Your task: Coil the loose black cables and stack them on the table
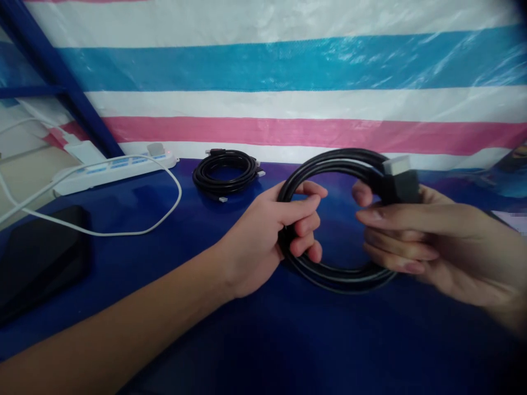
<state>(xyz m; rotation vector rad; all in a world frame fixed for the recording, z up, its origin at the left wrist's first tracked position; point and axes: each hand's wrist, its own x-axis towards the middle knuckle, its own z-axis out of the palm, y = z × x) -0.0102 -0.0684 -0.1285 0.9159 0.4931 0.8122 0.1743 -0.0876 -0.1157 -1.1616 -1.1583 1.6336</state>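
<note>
Both hands close on one coiled black cable [333,274], held up as a ring just above the blue table [263,340]. The left hand [272,236] wraps its fingers [307,222] fully round the left side of the coil, thumb over the top, gripping it tight. The right hand [428,236] takes the upper right of the coil, where a dark plug [401,184] with a pale grey end sits against the thumb; its fingers lie long and nearly straight across the inside of the ring, so the hold is narrow but looser than the left. The lower arc of the coil hangs between the two hands, close to the glossy table surface.

Left of the left forearm, near the table's edge, lies a flat black object [41,258]. Beyond it a white cord [135,230] loops across the table to a white power strip [111,170] at the back left. Just beyond the left hand, a second coiled black cable [226,175] rests flat on the table, apart from the held one. Behind everything hangs a striped plastic sheet [288,93] in white, blue and pink, with a dark blue frame [61,82] slanting at the far left.
</note>
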